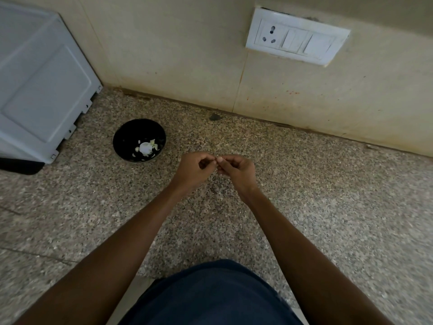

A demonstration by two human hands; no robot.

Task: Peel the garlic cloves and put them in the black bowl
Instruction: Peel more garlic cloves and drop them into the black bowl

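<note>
A: The left hand (192,171) and the right hand (235,168) are up together above the speckled stone counter (304,207), fingertips meeting. Both have their fingers curled in, pinching something tiny between them.

B: A garlic clove (216,159)?

A: I'd judge so from the task, but only a pale speck shows where the fingertips touch. Whether it is clove or loose skin, I cannot tell.

B: And the black bowl (126,134)?

A: On the counter, off to the left of the hands and near the wall, just beside the corner of a white appliance (42,78). Inside it lie white pieces (145,147), either peeled cloves or skins or both; too small to sort out.

B: How would a clove handle?

A: Light and firm, I'd say, with dry papery skin that tears and clings. Once bare it turns a bit tacky and slick. Best held by one end with one hand while the other hand's nails catch the skin at the tip and strip it along the length. Squeeze too hard and it may shoot out.

B: Anything else about?

A: A white socket-and-switch plate (297,36) on the tiled wall, and a small dark chip (215,117) at the wall's foot.
</note>
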